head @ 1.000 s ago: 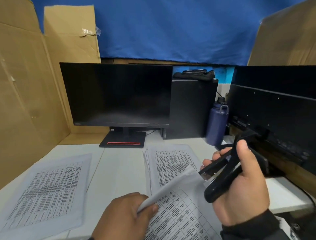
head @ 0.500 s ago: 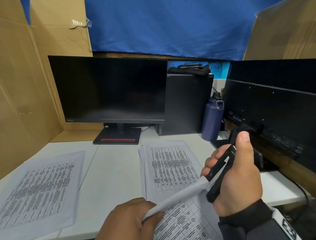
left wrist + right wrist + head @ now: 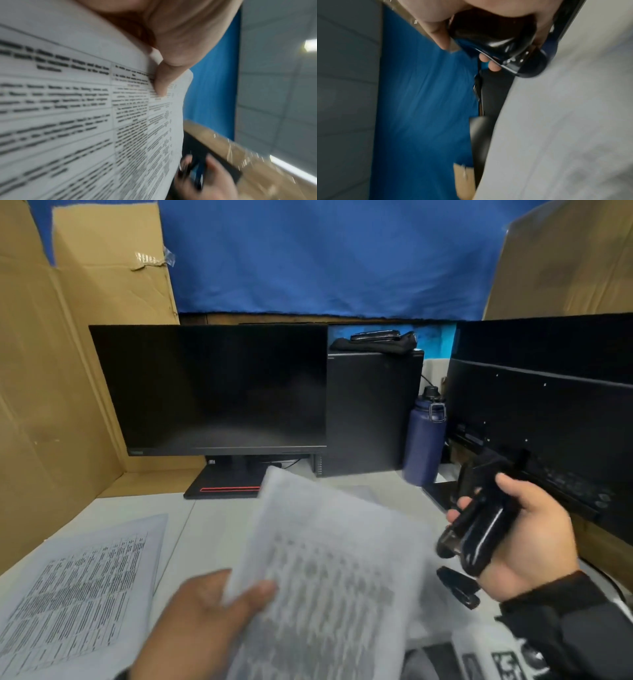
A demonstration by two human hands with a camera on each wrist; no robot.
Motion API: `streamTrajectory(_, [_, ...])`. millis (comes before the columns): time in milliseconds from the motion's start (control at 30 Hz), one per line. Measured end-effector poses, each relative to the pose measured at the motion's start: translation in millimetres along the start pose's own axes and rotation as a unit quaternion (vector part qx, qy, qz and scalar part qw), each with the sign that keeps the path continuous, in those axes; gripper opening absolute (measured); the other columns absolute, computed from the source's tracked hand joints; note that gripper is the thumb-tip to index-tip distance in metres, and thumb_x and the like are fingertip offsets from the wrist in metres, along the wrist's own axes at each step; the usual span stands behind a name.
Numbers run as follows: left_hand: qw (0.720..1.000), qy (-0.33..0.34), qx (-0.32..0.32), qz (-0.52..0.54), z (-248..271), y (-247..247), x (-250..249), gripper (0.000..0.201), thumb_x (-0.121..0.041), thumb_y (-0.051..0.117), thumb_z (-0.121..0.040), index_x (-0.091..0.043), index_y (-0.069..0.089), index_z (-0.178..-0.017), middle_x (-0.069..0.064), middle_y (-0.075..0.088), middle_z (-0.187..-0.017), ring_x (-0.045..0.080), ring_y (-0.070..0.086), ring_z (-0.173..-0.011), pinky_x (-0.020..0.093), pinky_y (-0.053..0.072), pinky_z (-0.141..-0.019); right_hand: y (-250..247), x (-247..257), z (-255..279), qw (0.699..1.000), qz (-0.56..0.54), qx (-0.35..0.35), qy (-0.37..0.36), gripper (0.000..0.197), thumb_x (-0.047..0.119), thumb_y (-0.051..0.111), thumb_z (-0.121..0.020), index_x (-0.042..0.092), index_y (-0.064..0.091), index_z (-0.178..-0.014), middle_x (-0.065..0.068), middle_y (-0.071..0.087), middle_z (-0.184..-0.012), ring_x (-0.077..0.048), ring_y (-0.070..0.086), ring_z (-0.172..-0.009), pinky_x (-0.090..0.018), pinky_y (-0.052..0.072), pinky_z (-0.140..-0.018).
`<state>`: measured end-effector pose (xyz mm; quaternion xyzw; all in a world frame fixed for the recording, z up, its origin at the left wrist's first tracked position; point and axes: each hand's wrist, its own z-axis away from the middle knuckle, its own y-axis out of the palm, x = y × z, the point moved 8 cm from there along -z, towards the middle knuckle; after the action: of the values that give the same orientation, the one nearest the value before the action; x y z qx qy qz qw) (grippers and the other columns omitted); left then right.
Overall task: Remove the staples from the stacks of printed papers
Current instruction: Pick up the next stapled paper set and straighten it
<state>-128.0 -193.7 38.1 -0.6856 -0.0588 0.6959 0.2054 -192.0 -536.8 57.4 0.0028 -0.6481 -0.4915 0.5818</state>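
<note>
My left hand (image 3: 219,611) pinches a printed sheet (image 3: 325,577) by its left edge and holds it lifted and blurred over the desk; the thumb (image 3: 161,81) lies on the printed table (image 3: 68,108). My right hand (image 3: 520,535) grips a glossy black stapler (image 3: 479,525) to the right of the sheet, apart from it, with its nose (image 3: 518,63) pointing down-left. Another printed stack (image 3: 78,601) lies flat at the left of the desk.
A dark monitor (image 3: 212,388) stands at the back, a black computer case (image 3: 370,412) and a blue bottle (image 3: 424,440) beside it. A second black screen (image 3: 548,405) is at the right. A small black object (image 3: 457,587) lies under my right hand. Cardboard walls (image 3: 41,405) enclose the desk (image 3: 205,529).
The stapler has come off the paper's corner and my right hand moved right. My left hand swung the sheet up and over, so it now faces me.
</note>
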Motion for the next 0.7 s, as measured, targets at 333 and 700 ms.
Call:
streamTrajectory(333, [0.948,-0.144,0.040,0.280,-119,19,-7,0.029,-0.022,0.062,-0.101,-0.007,0.066,-0.126,0.025,0.075,-0.114,0.043,0.074,-0.104,0.062,0.055,-0.094,-114,4,-71,0.894,0.432,-0.108,0.044,0.023,0.018,0.075,-0.084,-0.001,0.068,-0.096,-0.025,0.070,-0.082,-0.040,0.068,-0.079,-0.055,0.054,-0.085])
streamTrajectory(700, [0.867,0.019,0.169,-0.469,-155,87,33,0.093,-0.068,0.058,-0.084,-0.030,0.018,-0.160,0.008,0.027,-0.161,0.032,0.049,-0.137,0.042,0.045,-0.111,-123,-13,-93,0.766,0.636,-0.090,-0.044,0.026,0.040,0.071,-0.085,0.015,0.066,-0.086,-0.003,0.070,-0.086,-0.026,0.064,-0.084,-0.035,0.049,-0.085])
